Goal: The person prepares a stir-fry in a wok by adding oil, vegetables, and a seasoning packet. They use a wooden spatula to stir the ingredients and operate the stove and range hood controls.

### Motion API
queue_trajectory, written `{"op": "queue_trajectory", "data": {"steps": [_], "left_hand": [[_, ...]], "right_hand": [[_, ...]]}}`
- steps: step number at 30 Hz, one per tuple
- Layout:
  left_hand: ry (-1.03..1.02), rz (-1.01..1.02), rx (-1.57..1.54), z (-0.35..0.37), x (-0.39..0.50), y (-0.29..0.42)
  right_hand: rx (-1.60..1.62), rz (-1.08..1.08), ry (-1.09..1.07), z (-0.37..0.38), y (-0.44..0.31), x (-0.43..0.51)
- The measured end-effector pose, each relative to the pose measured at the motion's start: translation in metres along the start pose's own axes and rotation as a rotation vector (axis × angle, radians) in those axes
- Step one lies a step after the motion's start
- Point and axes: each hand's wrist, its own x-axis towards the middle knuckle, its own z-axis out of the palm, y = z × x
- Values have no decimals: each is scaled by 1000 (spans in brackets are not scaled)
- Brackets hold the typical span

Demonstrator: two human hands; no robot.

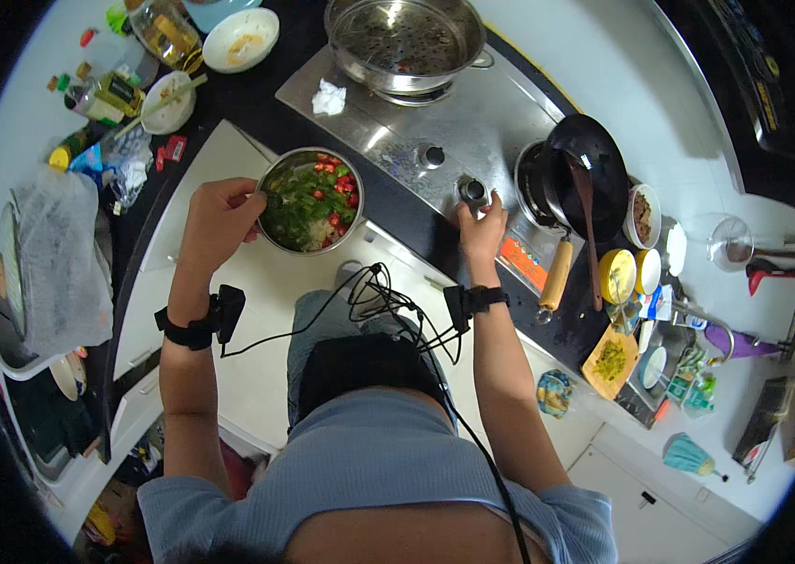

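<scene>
My left hand (219, 222) grips the rim of a steel bowl (358, 185) at its left side. Chopped green herbs, cut red chillies and a pale minced heap fill the bowl, which is above the floor beside the counter edge. My right hand (483, 229) is at the front of the gas stove, its fingers at a stove knob (473, 190); whether they press on it is unclear. Another knob (432, 156) sits to the left. Behind it, a large steel steamer pot (408, 77) stands on one burner. A black wok (598, 180) with a wooden handle rests tilted at the other burner.
A wooden spatula (586, 233) lies across the wok. To the right are yellow bowls (617, 275), a cutting board (591, 363) with chopped greens, and a sink (672, 345). White bowls (241, 41), bottles (164, 35) and packets line the left counter. Black cables (387, 296) hang between my wrists.
</scene>
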Motion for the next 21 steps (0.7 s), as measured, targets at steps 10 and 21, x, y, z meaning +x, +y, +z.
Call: {"op": "queue_trajectory", "data": {"steps": [10,21], "left_hand": [[-10,-110,-76,-18,9,-35],[35,-131,-71,-18,14,-59]], "right_hand": [[-130,-78,-30,17,16,24],[-200,-104,-43,14,10,29]]}}
